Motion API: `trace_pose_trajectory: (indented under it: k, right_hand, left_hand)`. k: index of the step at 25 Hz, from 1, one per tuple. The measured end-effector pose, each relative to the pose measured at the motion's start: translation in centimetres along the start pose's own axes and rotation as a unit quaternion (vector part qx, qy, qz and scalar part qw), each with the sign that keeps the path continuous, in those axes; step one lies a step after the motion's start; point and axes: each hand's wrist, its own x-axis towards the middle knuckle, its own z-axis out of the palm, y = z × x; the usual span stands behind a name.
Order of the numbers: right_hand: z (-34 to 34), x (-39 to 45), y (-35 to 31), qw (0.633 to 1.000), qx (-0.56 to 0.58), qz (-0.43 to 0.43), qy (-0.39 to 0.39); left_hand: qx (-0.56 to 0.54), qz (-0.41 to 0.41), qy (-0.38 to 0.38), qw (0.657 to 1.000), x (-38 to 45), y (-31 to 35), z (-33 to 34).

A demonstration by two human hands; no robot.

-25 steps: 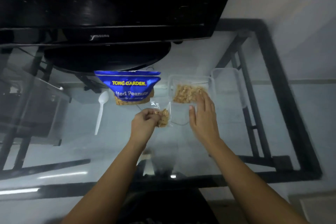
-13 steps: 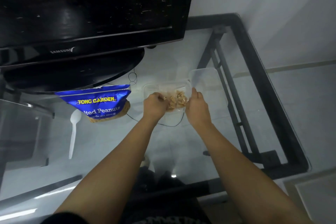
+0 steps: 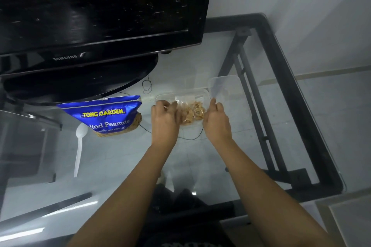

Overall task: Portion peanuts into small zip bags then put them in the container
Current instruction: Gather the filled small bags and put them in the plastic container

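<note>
A clear plastic container (image 3: 181, 93) sits on the glass table beyond my hands. Small zip bags of peanuts (image 3: 193, 113) lie inside it. My left hand (image 3: 163, 119) is at the container's left side, its curled fingers pinching the nearest zip bag over the container. My right hand (image 3: 216, 121) is at the container's right wall with thumb and fingers curled around the edge. The blue Tong Garden peanut bag (image 3: 104, 115) lies to the left, its top open.
The container's clear lid (image 3: 225, 86) lies just right of it. A white plastic spoon (image 3: 79, 146) lies left of the peanut bag. A black TV on its stand (image 3: 80, 78) fills the back left. The table's black frame (image 3: 289, 94) runs along the right.
My left hand has carried the filled zip bag from the table in front into the container. My right hand has shifted from the container's near side to its right edge.
</note>
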Motion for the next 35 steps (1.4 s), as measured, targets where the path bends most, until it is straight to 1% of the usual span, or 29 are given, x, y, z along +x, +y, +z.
trace_pose_trajectory:
  k: [1,2,4,5,6,7,8,9,11,12,13,14,15,16,17,18,20,21,22,23,25,26,27,29,32,33,35]
  right_hand:
    - [0.0,-0.1,0.1,0.999,0.029,0.004,0.021]
    - [-0.2,-0.1,0.4,0.997,0.062,0.015,0.05]
    - [-0.6,0.2,1.7,0.989,0.082,0.051,0.116]
    - [-0.8,0.5,2.6,0.986,0.065,0.085,0.125]
    - [-1.2,0.7,3.6,0.984,0.047,0.134,0.106]
    - [-1.5,0.8,4.4,0.98,0.037,0.183,0.07]
    - [-1.9,0.9,5.0,0.974,0.037,0.22,0.036]
    - [-2.1,1.0,5.4,0.97,0.034,0.238,0.016]
    - [-2.4,1.2,5.4,0.971,-0.008,0.24,0.021]
    - [-2.6,1.4,5.2,0.969,-0.026,0.244,0.033]
    - [-3.0,1.4,4.9,0.967,-0.02,0.249,0.055]
    - [-3.2,1.6,4.7,0.965,0.021,0.244,0.09]
    - [-3.5,1.7,4.4,0.96,0.098,0.227,0.129]
    - [-3.9,1.9,4.2,0.943,0.2,0.206,0.166]
    - [-4.4,2.0,3.9,0.91,0.31,0.19,0.198]
    - [-5.0,2.0,3.6,0.866,0.412,0.176,0.222]
    - [-6.0,2.2,3.1,0.78,0.554,0.16,0.244]
    - [-6.3,2.4,3.0,0.756,0.589,0.153,0.24]
    - [-6.4,2.7,2.9,0.758,0.599,0.139,0.218]
    - [-6.4,2.7,2.6,0.783,0.583,0.121,0.18]
    - [-5.6,2.7,1.8,0.853,0.509,0.079,0.087]
    - [-5.1,2.6,1.4,0.877,0.473,0.064,0.056]
    - [-4.5,2.7,1.0,0.893,0.445,0.057,0.033]
    - [-3.4,2.6,0.1,0.91,0.409,0.058,0.008]
    - [-2.2,2.8,-1.0,0.937,0.344,0.065,0.011]
    - [-1.8,2.9,-1.2,0.945,0.319,0.065,0.01]
    - [-1.1,2.9,-1.4,0.952,0.298,0.073,-0.007]
  left_hand:
    - [0.01,-0.023,0.027,0.999,-0.4,-0.5,-0.3]
    - [0.018,-0.059,0.028,0.998,-0.7,-0.9,-0.5]
    - [0.023,-0.11,-0.011,0.994,-1.0,-1.5,-1.1]
    - [0.022,-0.117,-0.032,0.992,-1.0,-1.6,-1.3]
    - [0.02,-0.118,-0.052,0.991,-1.0,-1.7,-1.4]
    - [0.024,-0.12,-0.065,0.99,-1.0,-1.7,-1.5]
    - [0.033,-0.122,-0.074,0.989,-0.9,-1.8,-1.5]
    - [0.045,-0.123,-0.081,0.988,-0.9,-1.9,-1.5]
    - [0.074,-0.128,-0.094,0.985,-0.8,-1.8,-1.5]
    - [0.081,-0.132,-0.101,0.983,-0.8,-1.6,-1.6]
    - [0.081,-0.137,-0.107,0.982,-0.7,-1.6,-1.6]
    - [0.078,-0.141,-0.11,0.981,-0.7,-1.7,-1.5]
    - [0.076,-0.142,-0.114,0.98,-0.6,-1.7,-1.5]
    - [0.073,-0.141,-0.114,0.981,-0.6,-1.8,-1.6]
    - [0.069,-0.139,-0.11,0.982,-0.7,-1.9,-1.5]
    - [0.064,-0.136,-0.103,0.983,-0.6,-2.0,-1.4]
    - [0.05,-0.135,-0.091,0.985,-0.7,-2.0,-1.5]
    - [0.036,-0.136,-0.082,0.987,-0.7,-2.0,-1.6]
    - [0.013,-0.134,-0.061,0.989,-0.7,-1.9,-1.7]
    - [-0.021,-0.128,-0.03,0.991,-0.9,-1.8,-1.9]
    - [-0.131,-0.119,0.038,0.984,-1.3,-1.5,-2.5]
    - [-0.189,-0.125,0.053,0.973,-1.5,-1.1,-2.7]
    - [-0.22,-0.135,0.055,0.965,-1.5,-0.8,-3.0]
    - [-0.222,-0.134,0.056,0.964,-1.5,-0.6,-3.1]
    - [-0.18,-0.148,0.072,0.97,-1.3,-1.8,-2.0]
    - [-0.159,-0.157,0.069,0.972,-1.0,-2.3,-1.5]
    - [-0.133,-0.175,0.031,0.975,-0.6,-2.9,-0.8]
